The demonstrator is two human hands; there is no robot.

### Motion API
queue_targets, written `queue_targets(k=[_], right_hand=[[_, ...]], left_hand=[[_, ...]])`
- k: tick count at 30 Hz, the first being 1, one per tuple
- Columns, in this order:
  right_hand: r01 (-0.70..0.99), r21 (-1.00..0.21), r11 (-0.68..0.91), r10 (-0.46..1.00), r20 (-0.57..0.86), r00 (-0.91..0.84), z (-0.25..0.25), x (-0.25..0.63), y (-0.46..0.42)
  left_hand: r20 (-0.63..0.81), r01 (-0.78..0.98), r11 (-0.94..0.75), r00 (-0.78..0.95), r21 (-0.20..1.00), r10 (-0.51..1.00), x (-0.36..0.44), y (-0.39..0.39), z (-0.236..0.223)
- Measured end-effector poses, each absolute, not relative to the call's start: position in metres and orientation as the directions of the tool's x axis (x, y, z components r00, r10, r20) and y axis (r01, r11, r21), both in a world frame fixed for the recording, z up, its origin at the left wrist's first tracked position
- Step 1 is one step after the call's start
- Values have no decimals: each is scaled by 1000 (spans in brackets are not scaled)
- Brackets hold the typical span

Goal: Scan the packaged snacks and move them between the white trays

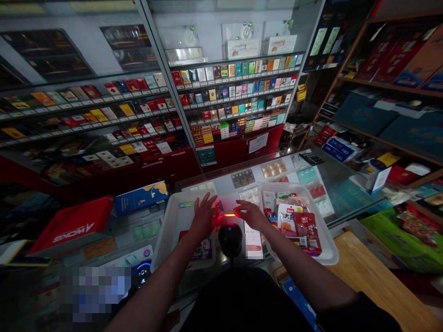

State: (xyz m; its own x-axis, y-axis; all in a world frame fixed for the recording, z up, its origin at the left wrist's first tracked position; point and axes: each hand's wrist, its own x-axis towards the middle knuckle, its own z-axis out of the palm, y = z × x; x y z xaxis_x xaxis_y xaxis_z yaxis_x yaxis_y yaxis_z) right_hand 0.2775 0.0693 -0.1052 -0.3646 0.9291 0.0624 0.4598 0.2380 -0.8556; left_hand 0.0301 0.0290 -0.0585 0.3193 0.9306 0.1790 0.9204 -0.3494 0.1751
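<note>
Between my hands a small narrow pack [227, 214] is lit red in front of a black barcode scanner [230, 240]. My left hand [206, 214] is at the pack's left end, thumb side against it, other fingers raised; its grip is partly lost in the glare. My right hand [249, 214] pinches the right end between thumb and fingers. Left of the scanner, a white plastic tray [166, 230] holds a small green pack [186, 204] and several dark snack packets [204, 249]. On the right, another white tray [330, 251] contains red and white snack bags [297, 226].
A phone [254, 242] lies right of the scanner on the glass counter [242, 193]. At left are a red box [79, 223] and a blue box [141, 198]. Cigarette shelves [235, 78] stand behind, and a wooden board [374, 276] is at right.
</note>
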Motion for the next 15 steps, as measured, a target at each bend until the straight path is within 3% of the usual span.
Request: queue_targets(k=[15], right_hand=[[485,-845,225,950,80,-302,-109,270,67]], left_hand=[[218,930,-334,297,157,930,31,27,-57]])
